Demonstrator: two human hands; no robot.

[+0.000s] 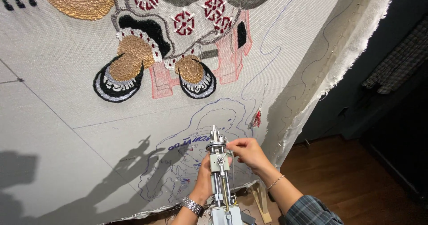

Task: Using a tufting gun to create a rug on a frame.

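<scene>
A metal tufting gun [219,162] points up toward a stretched off-white cloth [67,118] with tufted gold, black, white and red shapes [133,60] and blue pen outlines. My left hand [204,180], with a metal watch on the wrist, grips the gun's body from the left. My right hand [247,152], with a thin bracelet on the wrist, pinches a fine thread at the gun's head, just below the needle tip. The needle tip sits close to the cloth; I cannot tell if it touches.
A red yarn tuft [257,118] hangs from the cloth right of the gun. The cloth's frayed right edge [321,86] drapes over a frame. A wooden floor [356,180] and a dark wall lie at right. A wooden frame leg [261,200] stands below.
</scene>
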